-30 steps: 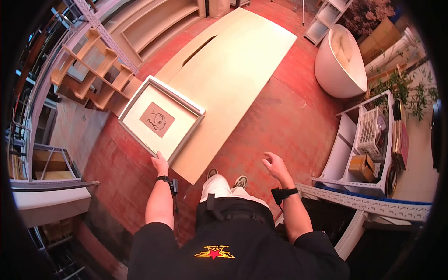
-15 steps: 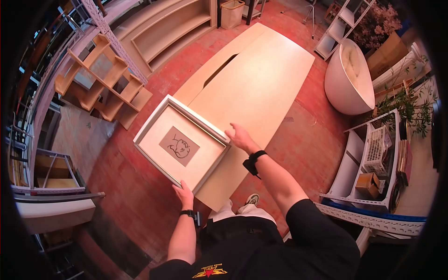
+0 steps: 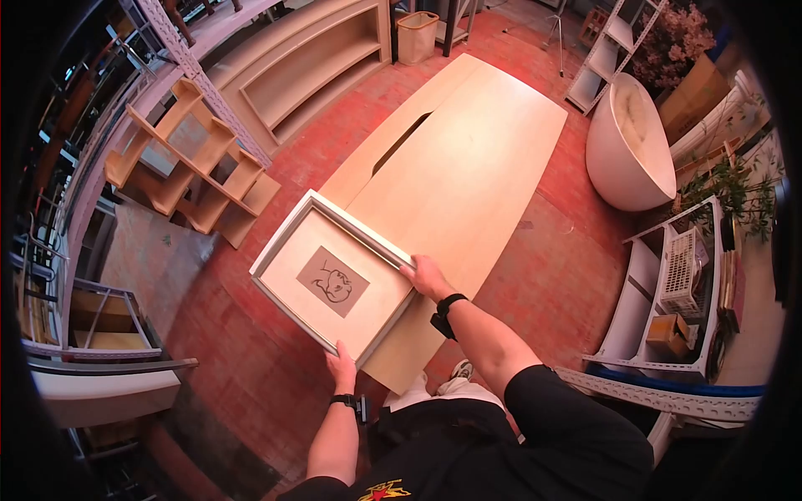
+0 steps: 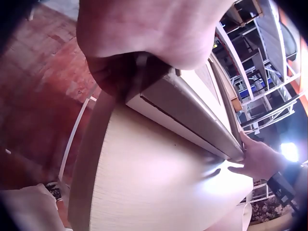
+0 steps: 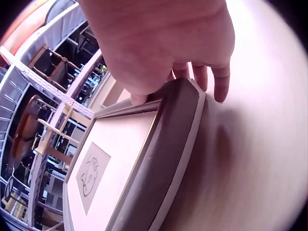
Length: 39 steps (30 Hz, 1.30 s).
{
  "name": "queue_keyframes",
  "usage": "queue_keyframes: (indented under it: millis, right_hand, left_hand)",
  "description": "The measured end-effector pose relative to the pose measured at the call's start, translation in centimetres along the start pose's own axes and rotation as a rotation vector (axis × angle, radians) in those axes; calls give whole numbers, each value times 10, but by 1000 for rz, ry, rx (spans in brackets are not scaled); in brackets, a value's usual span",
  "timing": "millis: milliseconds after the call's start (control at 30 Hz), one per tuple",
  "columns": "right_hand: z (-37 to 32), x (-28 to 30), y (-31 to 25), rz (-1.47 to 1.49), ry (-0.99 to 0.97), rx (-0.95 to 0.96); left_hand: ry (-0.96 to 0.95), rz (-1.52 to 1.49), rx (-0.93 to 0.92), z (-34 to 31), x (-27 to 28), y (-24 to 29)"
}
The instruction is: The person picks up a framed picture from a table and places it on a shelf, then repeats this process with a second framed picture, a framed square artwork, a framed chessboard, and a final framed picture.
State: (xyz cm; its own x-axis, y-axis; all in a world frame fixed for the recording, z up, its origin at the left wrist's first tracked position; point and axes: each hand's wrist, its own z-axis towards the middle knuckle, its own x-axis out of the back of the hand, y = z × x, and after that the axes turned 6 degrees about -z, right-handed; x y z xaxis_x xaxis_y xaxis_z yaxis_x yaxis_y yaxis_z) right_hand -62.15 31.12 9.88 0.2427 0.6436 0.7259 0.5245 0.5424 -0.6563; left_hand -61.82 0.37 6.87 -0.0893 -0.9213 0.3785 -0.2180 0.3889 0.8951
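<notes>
A shallow picture frame [image 3: 374,229] with a line drawing [image 3: 334,282] on a brown panel lies face up over the near left end of a pale wooden table [image 3: 468,167], its left part jutting past the table edge. My left hand [image 3: 341,368] grips the near side of the frame, thumb up at the rim. At the right corner, my right hand [image 3: 428,278] holds the frame. In the right wrist view, the thumb [image 5: 139,99] lies on the rim, and the fingers [image 5: 220,83] reach down its outer side. The left hand's fingertips are hidden in the left wrist view.
A long dark slot [image 3: 401,144] runs through the tabletop. Left stand a wooden stepped shelf [image 3: 192,159] and a low cabinet [image 3: 313,71]. A white tub-shaped seat [image 3: 626,150] and a white rack [image 3: 668,292] with a basket and box are at right.
My right hand has come from free space at the right onto the frame's right corner and now grips it. The left hand stays at the frame's near side. The head view has shifted.
</notes>
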Motion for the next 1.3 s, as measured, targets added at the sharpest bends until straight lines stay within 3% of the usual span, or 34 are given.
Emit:
queue_keyframes:
  millis: [133, 300, 367, 500, 567, 633, 700, 733, 833, 900, 1033, 1167, 1233, 1300]
  right_hand:
    - [-27, -1, 6, -22, -55, -41]
    - [-106, 3, 38, -98, -181, -96]
    - [-129, 12, 49, -52, -245, -175]
    - [-131, 20, 49, 13, -315, -252]
    - [-120, 16, 47, 84, -341, -243]
    - [-115, 15, 41, 64, -321, -259]
    - [-114, 11, 41, 41, -301, -277]
    - [-119, 2, 48, -11, -288, -241]
    - [-132, 4, 48, -54, -237, -222]
    - [-141, 10, 49, 157, -354, -280]
    - [-159, 12, 62, 400, -345, -336]
    - [-174, 31, 75, 572, -406, -482]
    - [-170, 39, 69, 586, -374, -521]
    - [-168, 55, 70, 796, -285, -554]
  left_hand:
    - [-80, 219, 76, -7, 21, 5]
    - [-171, 211, 108, -36, 56, -25]
    - [-310, -197, 341, -49, 66, -9]
    - [-410, -419, 493, -8, 77, -37]
    - [-382, -450, 403, 20, 68, -15]
    - [-344, -571, 443, 54, 58, 2]
    - [-372, -745, 727, 77, 50, 36]
    - [-380, -743, 728, 79, 48, 30]
    - [-306, -582, 620, 87, 35, 23]
    - [-327, -619, 482, 78, 42, 34]
    - [-328, -481, 348, 66, 38, 72]
    - [-409, -427, 199, 38, 27, 115]
    - [-441, -401, 74, 34, 24, 135]
    - [-519, -349, -56, 21, 16, 148]
